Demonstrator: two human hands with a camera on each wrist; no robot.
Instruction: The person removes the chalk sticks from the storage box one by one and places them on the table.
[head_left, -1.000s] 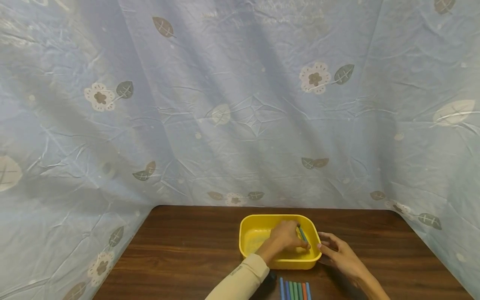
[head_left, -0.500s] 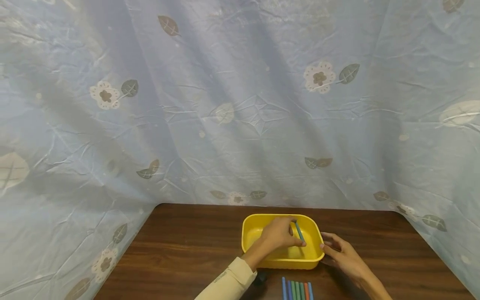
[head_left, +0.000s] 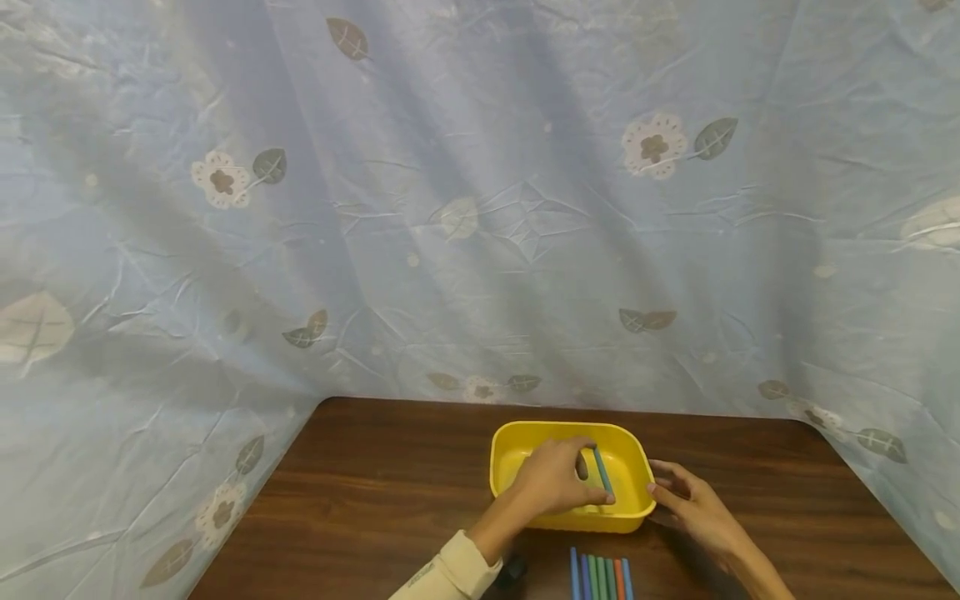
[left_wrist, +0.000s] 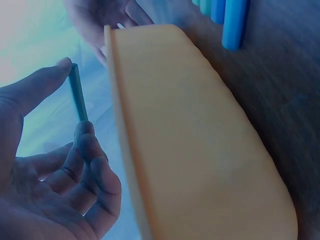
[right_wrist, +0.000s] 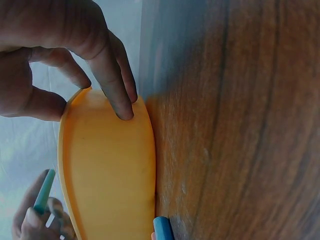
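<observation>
A short teal stick (head_left: 603, 472) is pinched end to end by my left hand (head_left: 551, 478), thumb at one end and fingertips at the other. In the head view the stick overlaps the inside of a yellow plastic tub (head_left: 592, 524); in the left wrist view the stick (left_wrist: 78, 95) shows beyond the tub's rim, above its wall (left_wrist: 190, 130). My right hand (head_left: 697, 510) holds the tub's right end. Its thumb sits at the rim and other fingers lie against the outer wall (right_wrist: 107, 165), as the right wrist view shows.
Several blue, green and red-orange sticks (head_left: 602, 577) lie side by side in front of the tub. A small dark object (head_left: 512, 571) is by the left sleeve (head_left: 456, 567). The brown wooden table (head_left: 375, 475) ends at a patterned pale-blue curtain (head_left: 480, 275).
My left hand has drawn back and to the left relative to the tub, the teal stick still pinched and now more exposed. My right hand stays on the tub's end. The head view has shifted slightly.
</observation>
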